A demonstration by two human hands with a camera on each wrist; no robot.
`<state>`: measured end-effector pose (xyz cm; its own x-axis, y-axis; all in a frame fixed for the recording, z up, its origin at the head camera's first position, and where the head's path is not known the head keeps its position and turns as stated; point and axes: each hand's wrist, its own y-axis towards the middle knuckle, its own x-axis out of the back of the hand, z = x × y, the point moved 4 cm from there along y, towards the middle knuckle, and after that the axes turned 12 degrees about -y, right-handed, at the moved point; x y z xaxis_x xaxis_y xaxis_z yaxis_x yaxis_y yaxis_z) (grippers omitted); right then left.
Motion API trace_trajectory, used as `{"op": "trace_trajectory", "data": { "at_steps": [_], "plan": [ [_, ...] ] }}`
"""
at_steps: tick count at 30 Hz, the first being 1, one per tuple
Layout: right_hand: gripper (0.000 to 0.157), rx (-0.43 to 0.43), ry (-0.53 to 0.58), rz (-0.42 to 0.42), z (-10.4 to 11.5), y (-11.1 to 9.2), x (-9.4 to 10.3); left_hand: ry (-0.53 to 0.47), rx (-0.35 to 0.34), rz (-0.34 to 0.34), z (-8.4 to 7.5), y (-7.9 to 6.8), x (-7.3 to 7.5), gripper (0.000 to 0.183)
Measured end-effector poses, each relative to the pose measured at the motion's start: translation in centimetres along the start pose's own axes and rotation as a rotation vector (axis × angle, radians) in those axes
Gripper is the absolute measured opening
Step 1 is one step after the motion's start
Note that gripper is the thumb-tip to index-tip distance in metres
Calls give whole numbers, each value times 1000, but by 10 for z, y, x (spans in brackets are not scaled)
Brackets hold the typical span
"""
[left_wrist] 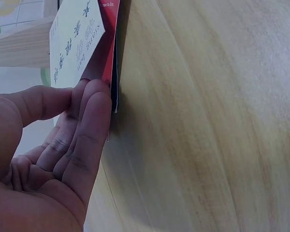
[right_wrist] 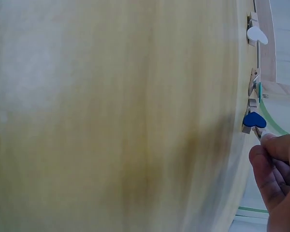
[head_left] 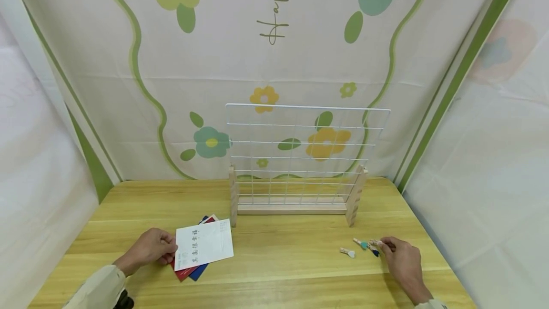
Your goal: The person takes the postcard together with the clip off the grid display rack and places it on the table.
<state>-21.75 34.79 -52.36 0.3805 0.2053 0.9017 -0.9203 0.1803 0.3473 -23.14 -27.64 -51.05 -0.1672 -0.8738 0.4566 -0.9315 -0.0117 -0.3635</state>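
Note:
My left hand (head_left: 154, 247) pinches the left edge of a white card (head_left: 206, 244) with handwritten characters, thumb on top. Beneath it lie a red card (head_left: 183, 273) and a blue card (head_left: 199, 272), partly covered; in the left wrist view the white card (left_wrist: 75, 43) tilts up off the red one (left_wrist: 108, 53). On the right, my right hand (head_left: 403, 259) pinches one end of a small wooden clothespin (head_left: 374, 242). Close by lie clothespins with a navy heart (right_wrist: 254, 120), a teal heart (head_left: 363, 245) and a white heart (head_left: 350, 253).
A white wire grid (head_left: 300, 159) stands upright in a wooden base (head_left: 291, 210) at the back middle of the wooden table (head_left: 283, 280). Flower-printed fabric (head_left: 266, 61) hangs behind it and along both sides.

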Motion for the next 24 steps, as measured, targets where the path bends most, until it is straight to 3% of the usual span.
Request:
{"op": "trace_trajectory", "data": {
  "at_steps": [10,24],
  "plan": [
    [10,-8,9,0,-1,-2,-1,9,2,-14,1,1,0,7],
    [16,-15,-38,138,-5,-6,-4,33,27,-17,2,1,2,7]
  ]
}}
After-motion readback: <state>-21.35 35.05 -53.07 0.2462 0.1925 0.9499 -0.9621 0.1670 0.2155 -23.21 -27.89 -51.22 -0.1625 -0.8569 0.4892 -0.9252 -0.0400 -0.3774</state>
